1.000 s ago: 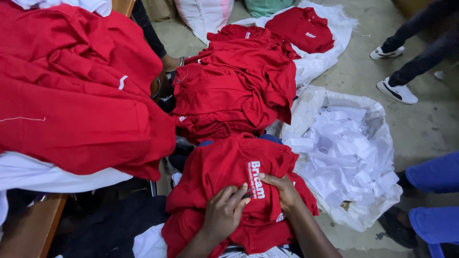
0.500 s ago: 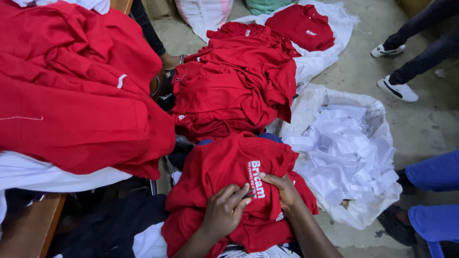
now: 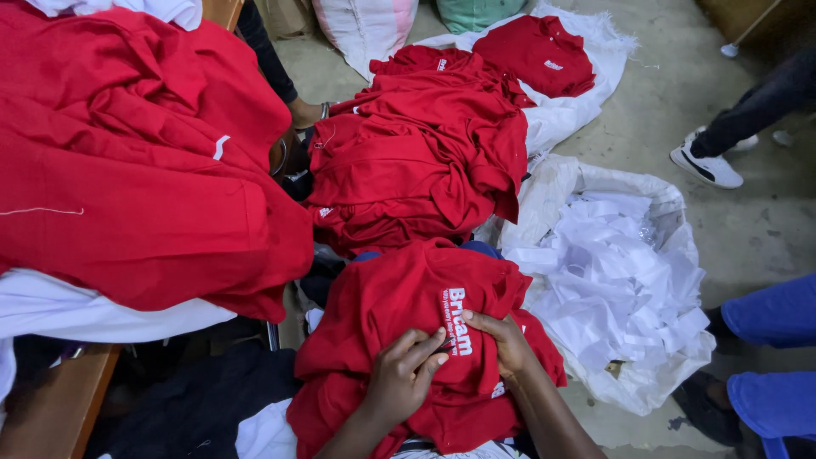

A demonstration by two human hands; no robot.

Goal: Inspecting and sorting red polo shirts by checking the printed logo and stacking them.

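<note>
A red shirt (image 3: 399, 297) with white printed lettering lies bunched on my lap at the bottom centre. My left hand (image 3: 403, 378) rests on it with fingers curled, fingertips pressed into the cloth just left of the lettering. My right hand (image 3: 507, 340) lies on the same shirt to the right of the lettering, fingers pinching the fabric. Both hands meet near the print. My forearms run off the bottom edge.
A big heap of red garments (image 3: 127, 170) covers a wooden table (image 3: 51, 416) at left. More red shirts (image 3: 425, 144) lie piled on the floor ahead. A white sack of paper scraps (image 3: 612, 280) sits at right. Other people's legs (image 3: 765, 102) and blue trousers (image 3: 773, 357) stand nearby.
</note>
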